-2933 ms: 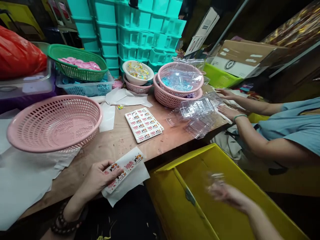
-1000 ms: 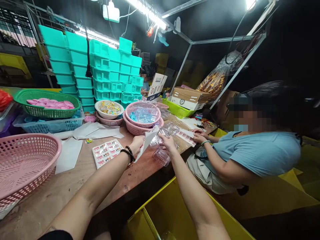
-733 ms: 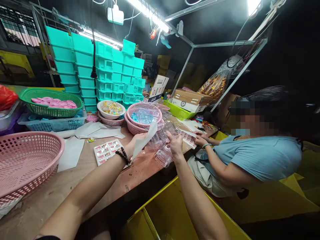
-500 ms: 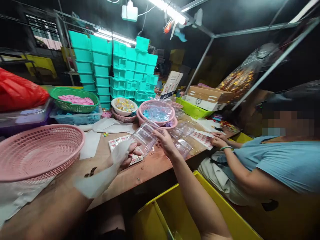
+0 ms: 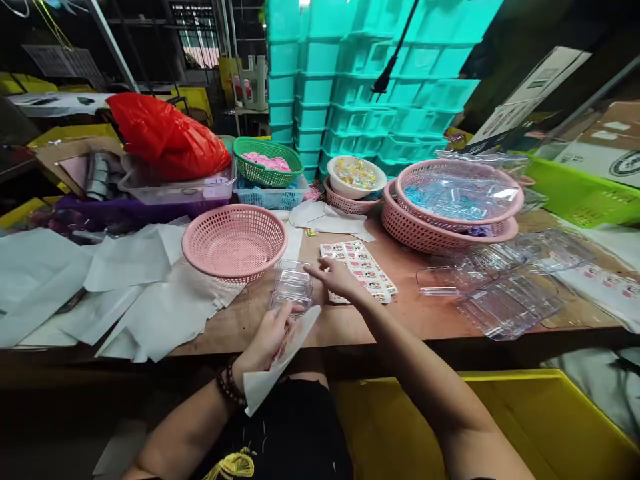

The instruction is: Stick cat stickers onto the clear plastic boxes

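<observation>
A clear plastic blister tray (image 5: 292,283) is held between my two hands over the front of the table. My left hand (image 5: 270,337) is closed at its near end, and a white backing sheet (image 5: 283,367) is held in the same hand, hanging toward my wrist. My right hand (image 5: 337,277) pinches at the tray's far right corner; the fingertips partly hide what they touch. Just right of the tray lies a stack of printed sticker sheets (image 5: 367,270). An empty pink basket (image 5: 235,243) stands behind and left of the tray.
Loose white sheets (image 5: 145,287) cover the table's left side. More clear plastic trays (image 5: 510,303) lie at right, before stacked pink baskets (image 5: 450,227). A white bowl (image 5: 357,177) of wrapped pieces and teal bins (image 5: 370,87) stand behind. A yellow crate (image 5: 400,420) sits below the table edge.
My view has swung left, taking the co-worker out of sight. The tray has moved left from over the sticker sheets to beside them, lower and nearer the pink basket. Both hands stay at it.
</observation>
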Demonstrator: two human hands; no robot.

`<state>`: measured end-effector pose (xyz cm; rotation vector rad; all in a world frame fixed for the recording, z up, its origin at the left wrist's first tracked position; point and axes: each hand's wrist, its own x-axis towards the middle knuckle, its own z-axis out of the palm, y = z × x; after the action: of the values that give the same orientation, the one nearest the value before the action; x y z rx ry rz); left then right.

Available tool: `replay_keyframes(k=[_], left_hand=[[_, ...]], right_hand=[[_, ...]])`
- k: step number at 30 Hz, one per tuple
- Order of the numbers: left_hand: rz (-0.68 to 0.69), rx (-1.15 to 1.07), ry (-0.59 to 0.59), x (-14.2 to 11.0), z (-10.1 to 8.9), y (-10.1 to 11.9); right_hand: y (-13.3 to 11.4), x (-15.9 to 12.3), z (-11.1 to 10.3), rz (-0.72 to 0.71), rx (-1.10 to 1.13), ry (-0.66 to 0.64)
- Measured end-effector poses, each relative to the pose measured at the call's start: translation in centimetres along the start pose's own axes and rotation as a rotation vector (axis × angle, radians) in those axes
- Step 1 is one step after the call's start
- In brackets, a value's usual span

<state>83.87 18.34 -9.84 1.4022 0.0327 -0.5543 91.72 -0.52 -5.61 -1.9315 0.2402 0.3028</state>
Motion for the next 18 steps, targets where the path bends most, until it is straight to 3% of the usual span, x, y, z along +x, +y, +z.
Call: replay_keyframes(k=[3,4,8,10,15,18], left_hand=[[0.046,0.076,0.041,-0.5,0.3,-0.3],[0.076,0.141,0.05,-0.8,0.2,-0.4],[0.162,0.359,0.094,-2.2,-0.4,-0.6],[0.152,0.346,0.099,-3.0,-1.0,-0.7],[0.017,-0.03,-0.103,-4.6,-2.4,-0.7],[0.0,-0.072,-0.108,-5.0,-2.6,-0.9]], right_hand=[[-1.4,-3.9,-0.4,-0.154,-0.064,0.155],[-1.6,-5.6,-0.3,-0.194,-0.086,0.105],[-0.7,-11.2,1.2,-0.131,-0.175,-0.341],[0.7,-12.6,2.0,-0.091,-0.139,-0.404],[3.6,-13.5,2.0,0.004,0.092,-0.342],[3.8,-14.4,1.8,-0.081,-0.046,-0.251]])
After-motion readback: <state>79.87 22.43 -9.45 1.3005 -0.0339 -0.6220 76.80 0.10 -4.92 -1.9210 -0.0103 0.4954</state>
